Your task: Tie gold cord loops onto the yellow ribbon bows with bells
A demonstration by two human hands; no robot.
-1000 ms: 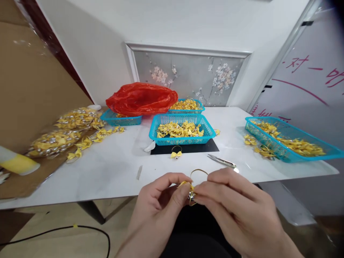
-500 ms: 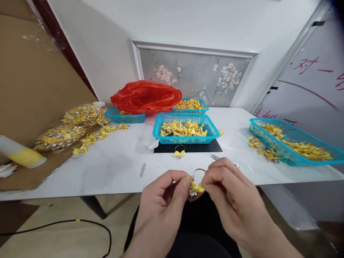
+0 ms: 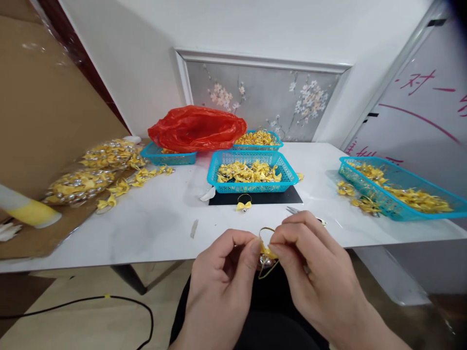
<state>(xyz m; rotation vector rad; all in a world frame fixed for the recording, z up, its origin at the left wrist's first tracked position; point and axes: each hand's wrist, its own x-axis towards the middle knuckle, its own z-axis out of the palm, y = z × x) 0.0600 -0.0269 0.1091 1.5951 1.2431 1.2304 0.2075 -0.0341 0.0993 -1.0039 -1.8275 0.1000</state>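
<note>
Both hands have come up a bit vs. a sec ago: left hand (image 3: 222,277) & right hand (image 3: 310,272) are each pinched on the small yellow bow (image 3: 269,253) w/ its bell and gold loop, held just off the worktop (image 3: 164,223) edge. Loop's tail now hangs below the fingers, so the tying looks further along. Scissors (image 3: 294,210) lie just beyond the right hand; a done bow (image 3: 243,205) sits by the blue basket (image 3: 251,172).

Red handwritten Chinese, "对一" legible, on the white board (image 3: 419,112) at right.
</note>
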